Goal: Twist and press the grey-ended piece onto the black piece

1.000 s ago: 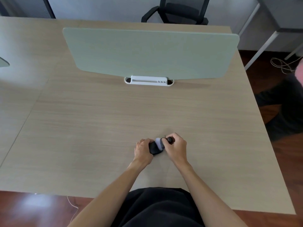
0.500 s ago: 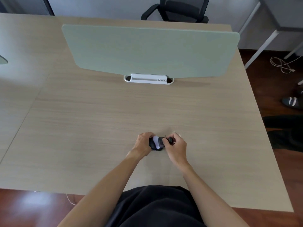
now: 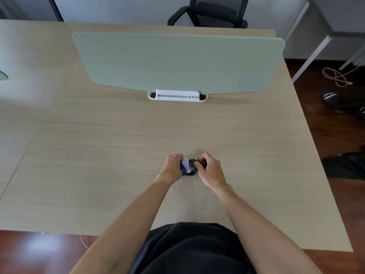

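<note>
Both my hands meet over a small dark object with a pale lilac band across it, low on the wooden desk. My left hand grips its left end, fingers curled round it. My right hand pinches a small black part at its right end between thumb and fingers. What the object is I cannot make out; most of it is hidden by my fingers.
A pale green divider panel stands across the desk's far side in a white clamp base. Behind it is a black office chair. A white cable and a dark shoe lie on the floor at right.
The lilac band has shifted left toward my left hand, and the object has turned a little between my hands. A person's dark leg at the right edge has moved away.
</note>
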